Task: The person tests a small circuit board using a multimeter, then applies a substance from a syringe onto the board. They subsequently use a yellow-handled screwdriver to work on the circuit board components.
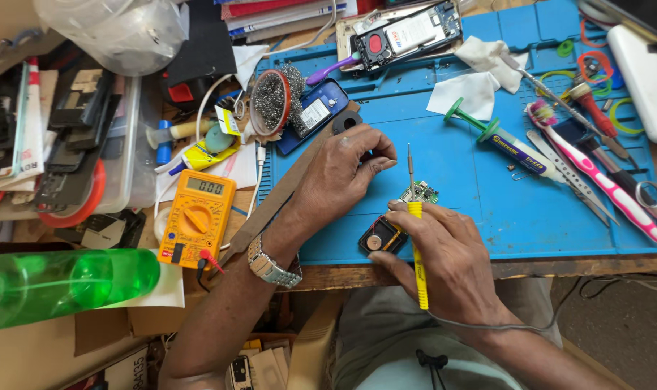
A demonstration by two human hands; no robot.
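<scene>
The right hand point(444, 245) grips a yellow soldering iron point(417, 249), stiff and light (best held by its handle), tip just above a small fragile circuit board point(420, 192) beside the left hand point(346, 167), its fingertips pinched nearly closed.

Bench is packed. Left of the fingers sits a yellow multimeter point(196, 218), with a green plastic bottle point(61, 283) lying below it. Up from the fingers there's a round tin of steel wool point(272, 101) and a blue phone point(314, 113). Off to the right of the fingers, a pink-and-white toothbrush point(596, 173), a green-capped syringe tube point(496, 137) and crumpled white tissue point(477, 90) lie on the blue work mat point(531, 217).
</scene>
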